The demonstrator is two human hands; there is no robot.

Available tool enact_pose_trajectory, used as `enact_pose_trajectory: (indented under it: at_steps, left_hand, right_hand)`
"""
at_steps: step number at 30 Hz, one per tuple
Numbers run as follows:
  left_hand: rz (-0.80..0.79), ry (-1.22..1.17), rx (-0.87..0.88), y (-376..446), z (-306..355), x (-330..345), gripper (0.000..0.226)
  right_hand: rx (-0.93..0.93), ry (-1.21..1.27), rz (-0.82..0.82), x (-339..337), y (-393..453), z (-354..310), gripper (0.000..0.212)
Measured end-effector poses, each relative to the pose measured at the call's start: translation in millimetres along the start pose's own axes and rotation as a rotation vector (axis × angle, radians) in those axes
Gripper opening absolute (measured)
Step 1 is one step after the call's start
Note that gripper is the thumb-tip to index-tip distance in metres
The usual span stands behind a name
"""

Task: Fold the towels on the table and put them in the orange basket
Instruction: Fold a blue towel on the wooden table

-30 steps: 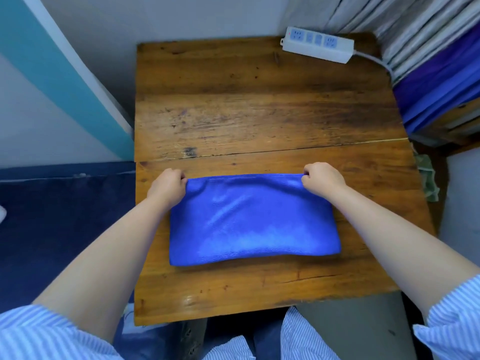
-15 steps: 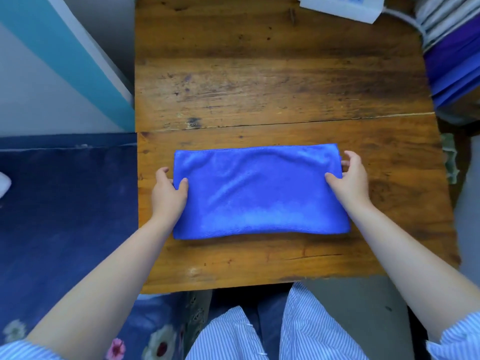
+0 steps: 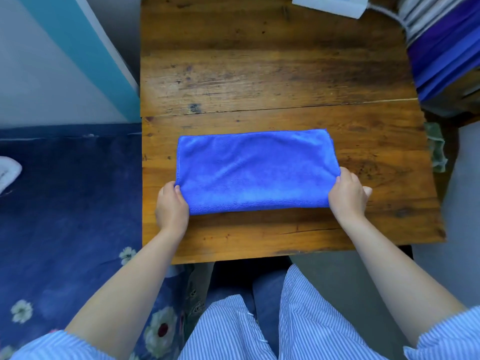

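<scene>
Head camera is looking down on a wooden table (image 3: 272,81) that is filling the middle and upper part of the frame. At the far left of the frame, a dark blue cover with flower print (image 3: 65,203) is lying beside the table, and a small white object (image 3: 7,172) is showing at its left edge; what it is cannot be told. Above it, in the upper left, a teal stripe (image 3: 85,55) is running diagonally across a pale wall.

Moving toward the centre, the left hand (image 3: 171,206) is gripping the lower left corner of the blue towel (image 3: 254,170), with the thumb on top of the cloth and the other fingers curled at its edge. The towel is lying flat on the near half of the table as a wide folded rectangle, its folded edge facing the person. The right hand (image 3: 346,196) is holding the lower right corner of the towel in the same way, thumb on the cloth, while the fingertips are pointing out to the right over the wood.

In the upper right of the frame, a white power strip (image 3: 330,3) is sitting at the far edge of the table, cut by the frame. Beside it, blue and purple fabric (image 3: 446,50) is hanging. At the bottom, striped blue sleeves and clothing (image 3: 298,320) are showing.
</scene>
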State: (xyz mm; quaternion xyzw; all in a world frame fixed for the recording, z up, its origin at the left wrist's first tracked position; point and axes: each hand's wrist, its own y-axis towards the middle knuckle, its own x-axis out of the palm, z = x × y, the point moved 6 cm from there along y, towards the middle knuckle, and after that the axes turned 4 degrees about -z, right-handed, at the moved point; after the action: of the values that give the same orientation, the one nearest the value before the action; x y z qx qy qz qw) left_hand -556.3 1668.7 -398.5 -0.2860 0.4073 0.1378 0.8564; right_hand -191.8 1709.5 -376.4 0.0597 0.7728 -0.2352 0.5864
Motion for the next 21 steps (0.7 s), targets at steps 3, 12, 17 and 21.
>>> enact_pose_trajectory:
  at_steps: [3, 12, 17, 21]
  left_hand:
    - [-0.029, 0.055, 0.04, -3.1, -7.9, 6.4, 0.031]
    - [-0.05, 0.356, 0.08, -6.7, -3.7, 11.4, 0.047]
    - [-0.057, 0.364, 0.425, -19.9, 43.0, 27.8, 0.047]
    - [-0.204, 0.406, 0.414, -31.3, 65.3, 72.1, 0.058]
  right_hand:
    - [-0.005, -0.006, -0.041, 11.1, -7.0, 9.4, 0.037]
    - [-0.008, -0.075, -0.008, 18.3, -18.7, 9.8, 0.062]
    - [-0.366, -0.155, 0.104, 15.4, -45.1, -50.9, 0.059]
    - [-0.392, -0.175, -0.203, 60.1, -49.7, -94.8, 0.06]
